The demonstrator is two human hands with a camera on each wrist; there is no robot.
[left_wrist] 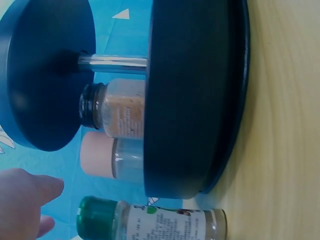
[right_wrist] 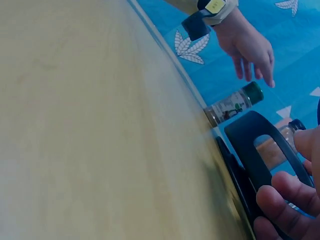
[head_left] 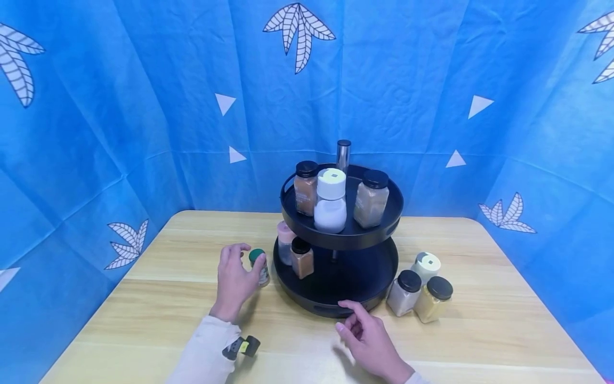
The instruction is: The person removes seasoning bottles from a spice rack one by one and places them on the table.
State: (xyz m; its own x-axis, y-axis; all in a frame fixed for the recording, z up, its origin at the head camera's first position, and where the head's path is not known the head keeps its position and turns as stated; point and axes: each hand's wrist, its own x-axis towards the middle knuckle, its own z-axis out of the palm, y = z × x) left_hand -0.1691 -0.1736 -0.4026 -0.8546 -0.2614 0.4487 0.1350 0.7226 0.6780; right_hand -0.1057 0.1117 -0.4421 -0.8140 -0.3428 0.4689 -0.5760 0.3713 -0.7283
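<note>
Nearest, at the front of the wooden table (head_left: pixel 479 336), the right hand (head_left: pixel 366 340) has its index finger reaching to the front rim of the lower black tray (head_left: pixel 355 280) and its other fingers loosely bent; whether it touches the rim, I cannot tell. The left hand (head_left: pixel 236 281), a black band (head_left: pixel 242 348) at its wrist, hangs over the green-capped jar (left_wrist: pixel 152 220), thumb and fingers apart and clear of the cap. That jar stands upright on the table, just left of the lower tray.

Right of the tray, a pale jar (head_left: pixel 404 294) and a yellow jar (head_left: pixel 431 301) stand before a white-capped jar (head_left: pixel 426 266). On the lower tray's left side, a small brown jar (head_left: pixel 302 260) stands beside a pink-capped jar (head_left: pixel 285 245).

Above, the upper tray (head_left: pixel 342 241) holds a white bottle (head_left: pixel 330 202) between a reddish-brown jar (head_left: pixel 305 191) and a grey-brown jar (head_left: pixel 371 200), with a metal pole (head_left: pixel 342 156) behind. A blue curtain (head_left: pixel 384 69) hangs farthest back.
</note>
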